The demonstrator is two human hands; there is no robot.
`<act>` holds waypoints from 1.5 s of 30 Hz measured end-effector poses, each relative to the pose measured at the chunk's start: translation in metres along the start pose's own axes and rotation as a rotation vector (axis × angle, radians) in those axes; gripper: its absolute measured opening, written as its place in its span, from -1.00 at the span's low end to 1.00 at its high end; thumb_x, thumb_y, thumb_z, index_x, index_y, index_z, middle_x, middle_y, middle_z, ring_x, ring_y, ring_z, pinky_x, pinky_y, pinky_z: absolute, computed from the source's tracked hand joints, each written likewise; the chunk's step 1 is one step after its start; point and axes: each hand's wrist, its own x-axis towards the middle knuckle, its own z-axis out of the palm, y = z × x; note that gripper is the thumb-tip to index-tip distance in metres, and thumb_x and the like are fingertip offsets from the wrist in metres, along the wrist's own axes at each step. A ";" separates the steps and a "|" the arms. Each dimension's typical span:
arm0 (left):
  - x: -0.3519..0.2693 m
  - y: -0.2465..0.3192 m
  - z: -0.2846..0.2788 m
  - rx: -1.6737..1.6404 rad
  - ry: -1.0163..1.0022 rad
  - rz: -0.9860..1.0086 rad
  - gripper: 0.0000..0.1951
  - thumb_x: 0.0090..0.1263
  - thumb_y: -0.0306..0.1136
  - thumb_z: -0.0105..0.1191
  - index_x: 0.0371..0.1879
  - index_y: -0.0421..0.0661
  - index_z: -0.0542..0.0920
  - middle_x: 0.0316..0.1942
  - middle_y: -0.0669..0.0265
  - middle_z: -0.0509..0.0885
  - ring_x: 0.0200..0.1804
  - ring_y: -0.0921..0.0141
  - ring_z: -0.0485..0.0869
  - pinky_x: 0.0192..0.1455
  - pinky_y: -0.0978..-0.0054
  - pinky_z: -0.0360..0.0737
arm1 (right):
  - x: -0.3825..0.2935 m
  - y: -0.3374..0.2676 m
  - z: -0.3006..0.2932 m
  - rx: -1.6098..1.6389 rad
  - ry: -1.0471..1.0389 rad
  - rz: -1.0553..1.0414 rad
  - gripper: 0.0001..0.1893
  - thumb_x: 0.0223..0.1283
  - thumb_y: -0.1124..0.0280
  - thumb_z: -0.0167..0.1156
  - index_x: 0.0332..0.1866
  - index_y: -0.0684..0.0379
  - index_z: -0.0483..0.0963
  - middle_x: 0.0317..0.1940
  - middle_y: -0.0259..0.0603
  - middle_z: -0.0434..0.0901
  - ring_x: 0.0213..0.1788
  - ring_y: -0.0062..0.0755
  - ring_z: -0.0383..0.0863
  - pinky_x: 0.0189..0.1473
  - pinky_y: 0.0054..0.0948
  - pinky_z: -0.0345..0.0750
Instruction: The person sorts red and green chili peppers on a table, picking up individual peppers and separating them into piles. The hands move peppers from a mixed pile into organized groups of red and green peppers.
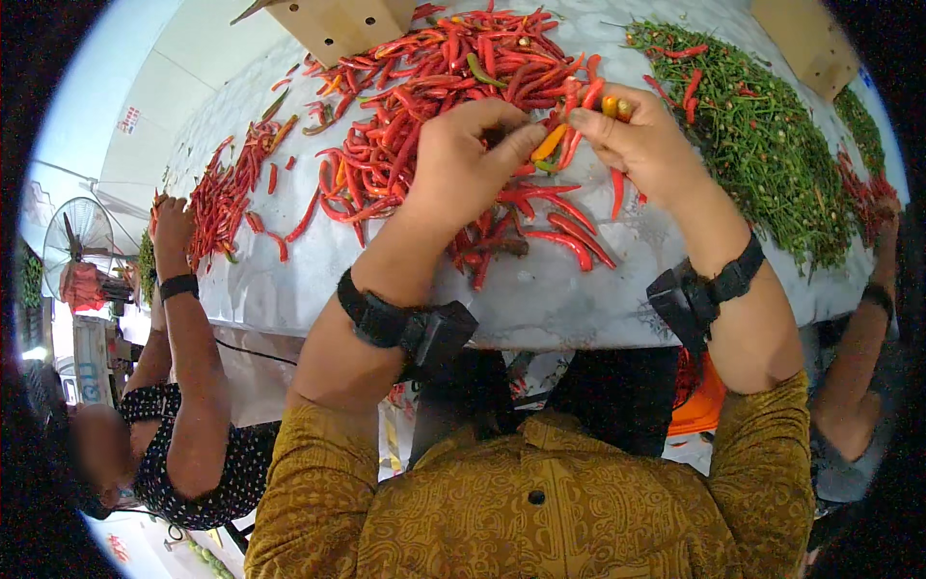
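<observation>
Over the near side of a heap of red chilli peppers (405,108), my two hands are close together. My right hand (644,141) is closed around several chillies, red and orange, with two orange-yellow ends (616,107) poking out between the fingers. An orange chilli (551,142) slants from the right fingertips towards my left hand (470,148). The left thumb and fingers are bent beside that chilli; whether they grip it is hidden. Below the hands, loose red chillies (571,235) lie on the pale, marbled tabletop (608,304).
A pile of green stems (759,137) spreads at right, some red chillies on it. Cardboard boxes (340,32) (806,47) stand behind. At left, a co-worker's hand (173,221) touches a smaller chilli pile (231,188); another person's arm (861,369) reaches in at far right.
</observation>
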 end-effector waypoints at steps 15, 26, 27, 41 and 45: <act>0.006 -0.009 -0.026 -0.121 0.138 -0.002 -0.86 0.22 -0.43 0.24 -0.32 -0.23 0.66 -0.43 0.35 0.66 -0.36 0.52 0.57 -0.25 0.57 0.52 | 0.002 0.008 -0.024 0.289 0.064 0.060 -0.79 0.18 0.23 0.23 -0.42 0.13 0.46 -0.68 -0.54 0.28 -0.71 -0.79 0.13 -0.66 -0.68 0.04; 0.002 -0.009 -0.028 0.308 -0.579 0.448 -0.76 -0.01 -0.35 0.32 -0.30 -0.01 0.71 -0.18 0.27 0.59 -0.01 0.23 0.49 0.10 0.28 0.40 | -0.003 -0.002 -0.019 -0.074 -0.072 0.024 -0.75 0.14 0.27 0.27 -0.21 0.23 0.57 -0.53 -0.54 0.45 -0.49 -0.75 0.34 -0.42 -0.65 0.33; 0.001 -0.012 -0.027 0.318 -0.559 0.464 -0.77 -0.03 -0.36 0.31 -0.32 0.05 0.72 -0.19 0.33 0.59 -0.02 0.25 0.49 0.09 0.28 0.38 | -0.004 -0.003 -0.018 -0.083 -0.085 0.032 -0.75 0.15 0.27 0.27 -0.19 0.24 0.57 -0.50 -0.53 0.47 -0.45 -0.74 0.37 -0.37 -0.64 0.35; -0.003 -0.007 -0.028 0.434 -0.612 0.434 -0.81 0.01 -0.37 0.28 -0.34 -0.02 0.69 -0.05 0.28 0.56 0.09 0.19 0.45 0.22 0.24 0.32 | 0.000 0.005 -0.021 -0.153 -0.131 -0.013 -0.85 0.09 0.43 0.30 -0.26 0.23 0.54 -0.45 -0.49 0.52 -0.37 -0.72 0.45 -0.27 -0.64 0.44; 0.000 -0.006 -0.028 0.360 -0.634 0.398 -0.82 0.05 -0.37 0.27 -0.34 -0.05 0.68 -0.05 0.24 0.56 0.10 0.18 0.45 0.23 0.25 0.33 | -0.002 0.003 -0.022 -0.158 -0.138 0.021 -0.82 0.08 0.41 0.31 -0.25 0.23 0.54 -0.46 -0.49 0.51 -0.36 -0.72 0.45 -0.27 -0.64 0.44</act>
